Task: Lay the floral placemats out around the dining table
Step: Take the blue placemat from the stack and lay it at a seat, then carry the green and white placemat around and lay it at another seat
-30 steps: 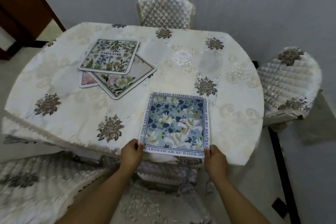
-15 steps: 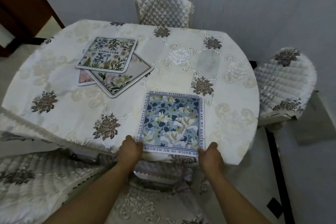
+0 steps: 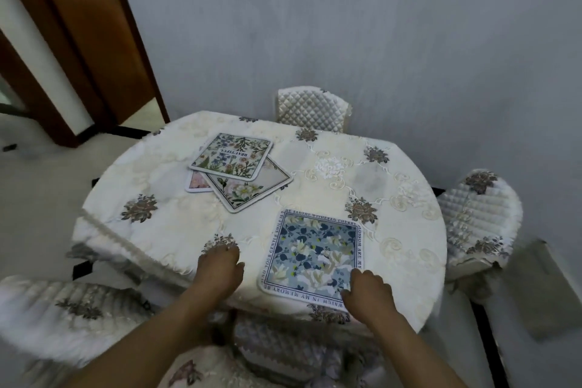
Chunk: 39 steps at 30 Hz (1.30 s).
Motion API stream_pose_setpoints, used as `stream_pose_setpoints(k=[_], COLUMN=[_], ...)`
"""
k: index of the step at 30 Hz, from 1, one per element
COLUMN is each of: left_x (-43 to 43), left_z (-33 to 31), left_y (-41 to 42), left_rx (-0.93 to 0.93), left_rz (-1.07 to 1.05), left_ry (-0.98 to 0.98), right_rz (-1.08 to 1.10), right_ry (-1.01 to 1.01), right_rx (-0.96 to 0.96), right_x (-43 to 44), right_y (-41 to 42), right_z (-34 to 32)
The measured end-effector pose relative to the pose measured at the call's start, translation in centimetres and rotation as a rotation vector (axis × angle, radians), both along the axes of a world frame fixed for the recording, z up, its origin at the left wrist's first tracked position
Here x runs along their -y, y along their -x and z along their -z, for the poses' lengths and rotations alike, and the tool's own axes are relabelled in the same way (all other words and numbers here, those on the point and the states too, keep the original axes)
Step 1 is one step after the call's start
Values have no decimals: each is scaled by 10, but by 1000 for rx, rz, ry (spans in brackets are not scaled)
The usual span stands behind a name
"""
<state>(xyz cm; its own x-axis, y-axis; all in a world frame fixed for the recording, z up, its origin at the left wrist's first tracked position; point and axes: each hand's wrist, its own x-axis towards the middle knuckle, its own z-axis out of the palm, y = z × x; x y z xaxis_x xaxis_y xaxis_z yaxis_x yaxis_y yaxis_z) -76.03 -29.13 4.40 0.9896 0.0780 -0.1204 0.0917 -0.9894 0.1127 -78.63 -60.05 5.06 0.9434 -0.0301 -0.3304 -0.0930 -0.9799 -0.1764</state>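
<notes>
A blue floral placemat with lettering round its border lies flat near the table's front edge. My right hand rests on its near right corner, fingers loosely curled. To the left of the mat, my left hand lies palm down on the cream tablecloth, fingers spread, holding nothing. Farther back, three more mats overlap in a loose pile: a green floral mat on top, a white peony mat under it, and a pink mat peeking out at the left.
Quilted chairs stand at the far side, at the right and at the near left. A grey wall runs close behind the table. A wooden door frame stands at the far left.
My left hand has come off the blue mat's near left corner and moved left onto the cloth. My right hand has slid onto the mat's near right corner. The view has tilted up.
</notes>
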Motion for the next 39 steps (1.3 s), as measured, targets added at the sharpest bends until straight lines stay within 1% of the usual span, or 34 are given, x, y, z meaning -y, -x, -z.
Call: stream_pose_setpoints(k=[3, 8, 11, 16, 21, 26, 30, 35, 39], left_x=[-8, -27, -45, -97, -165, -270, -373, -478, -540], left_z=[-32, -71, -83, -94, -108, -109, -120, -134, -126], left_y=[24, 86, 128, 195, 252, 312, 361, 410, 425], left_rx=[47, 93, 58, 19, -52, -69, -86, -136, -199], left_rz=[14, -22, -77, -201, -313, -430, -527, -675, -753], left_ry=[-24, -96, -149, -147, -207, -120, -87, -47, -8], right_rz=[-100, -287, -380, -570, -716, -861, -941, -997, -1001], right_ry=[-6, -21, -7, -1, 9, -16, -35, -36, -51], right_rx=[71, 197, 197, 209, 186, 137, 130, 111, 120], right_x=[-10, -39, -68, -140, -244, -372, -489, -599, -658], right_y=[2, 20, 36, 63, 96, 135, 162, 185, 183], right_z=[-30, -56, -66, -85, -100, -102, -109, -124, -122])
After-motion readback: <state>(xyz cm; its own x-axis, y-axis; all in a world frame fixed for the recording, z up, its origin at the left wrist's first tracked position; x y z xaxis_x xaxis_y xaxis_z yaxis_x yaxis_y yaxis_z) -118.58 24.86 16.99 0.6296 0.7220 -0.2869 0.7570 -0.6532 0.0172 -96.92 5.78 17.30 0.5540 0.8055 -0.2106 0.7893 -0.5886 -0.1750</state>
